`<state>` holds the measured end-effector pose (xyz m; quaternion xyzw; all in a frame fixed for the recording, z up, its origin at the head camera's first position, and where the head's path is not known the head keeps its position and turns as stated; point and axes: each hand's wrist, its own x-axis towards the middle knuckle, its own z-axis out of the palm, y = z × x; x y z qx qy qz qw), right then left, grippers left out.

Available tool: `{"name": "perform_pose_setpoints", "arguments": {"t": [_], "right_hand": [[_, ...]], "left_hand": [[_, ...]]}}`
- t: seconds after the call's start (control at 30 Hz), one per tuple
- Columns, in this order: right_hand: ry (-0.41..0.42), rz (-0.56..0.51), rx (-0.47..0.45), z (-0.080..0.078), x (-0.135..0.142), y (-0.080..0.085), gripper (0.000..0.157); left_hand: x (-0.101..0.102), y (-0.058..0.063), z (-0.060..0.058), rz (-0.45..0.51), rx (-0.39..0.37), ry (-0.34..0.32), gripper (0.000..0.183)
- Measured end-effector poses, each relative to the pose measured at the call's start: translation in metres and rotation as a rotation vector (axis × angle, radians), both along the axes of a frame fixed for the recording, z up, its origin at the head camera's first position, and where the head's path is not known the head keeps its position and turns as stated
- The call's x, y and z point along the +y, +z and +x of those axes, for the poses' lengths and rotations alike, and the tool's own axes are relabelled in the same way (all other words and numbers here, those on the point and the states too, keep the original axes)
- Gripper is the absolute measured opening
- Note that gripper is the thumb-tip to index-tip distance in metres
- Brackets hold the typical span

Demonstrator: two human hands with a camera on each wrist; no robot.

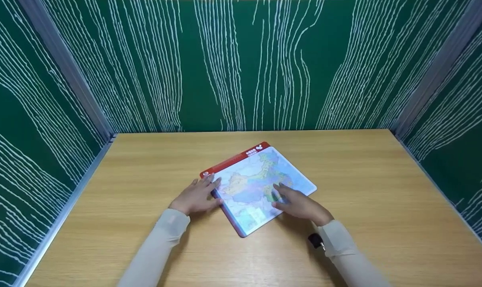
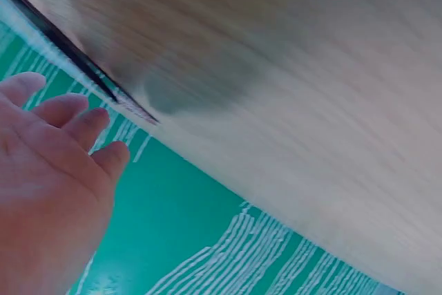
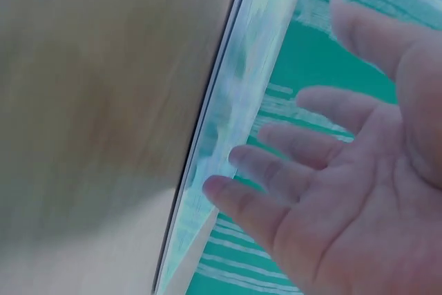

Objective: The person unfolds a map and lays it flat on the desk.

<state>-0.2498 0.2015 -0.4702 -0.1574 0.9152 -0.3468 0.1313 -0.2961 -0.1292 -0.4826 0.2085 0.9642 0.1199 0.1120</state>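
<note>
A flat map board (image 1: 245, 191) with a red strip along its upper left edge lies turned at an angle on the wooden table. At its left corner, my left hand (image 1: 199, 195) has its fingertips over the edge, fingers spread. My right hand (image 1: 301, 205) is over the board's lower right side with the fingers extended. In the right wrist view, the board (image 3: 231, 101) shows as a thin edge, and the fingers of the right hand (image 3: 345, 191) are apart above its surface. The left wrist view shows the left hand (image 2: 55, 170) with loosely bent fingers beside the board's dark edge (image 2: 62, 43).
The wooden table (image 1: 145, 167) runs back to a green wall (image 1: 249, 67) covered in white wavy lines. Similar green panels stand at the left and right, with grey posts (image 1: 71, 67) in the corners. A small black object (image 1: 316, 240) sits at the right wrist.
</note>
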Motion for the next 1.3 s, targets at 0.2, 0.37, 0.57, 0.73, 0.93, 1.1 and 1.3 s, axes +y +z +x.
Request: {"name": "perform_pose_setpoints", "arguments": {"t": [0.2,0.37,0.57,0.73,0.93,1.1,1.3], "right_hand": [[-0.043,-0.015,-0.03,0.013,-0.015,-0.002,0.066],[-0.058,-0.01,-0.032,0.021,-0.025,-0.004,0.067],[-0.033,-0.009,-0.049,0.026,-0.033,-0.006,0.07],[-0.025,0.025,-0.031,0.03,-0.038,-0.008,0.07],[-0.03,0.1,-0.045,0.031,-0.043,-0.009,0.07],[-0.044,0.128,-0.082,0.029,-0.045,-0.005,0.068],[-0.051,0.161,-0.098,0.029,-0.047,-0.006,0.067]], "left_hand": [[0.003,0.001,-0.007,0.022,-0.03,0.024,0.084],[0.006,0.002,-0.012,0.008,-0.045,0.046,0.085],[0.009,0.002,-0.019,-0.004,-0.062,0.045,0.084],[0.009,0.001,-0.02,0.011,-0.084,0.054,0.083],[0.008,0.0,-0.018,0.032,-0.12,0.101,0.082],[0.007,0.0,-0.019,0.025,-0.133,0.114,0.081],[0.006,-0.002,-0.02,0.004,-0.117,0.107,0.081]]}}
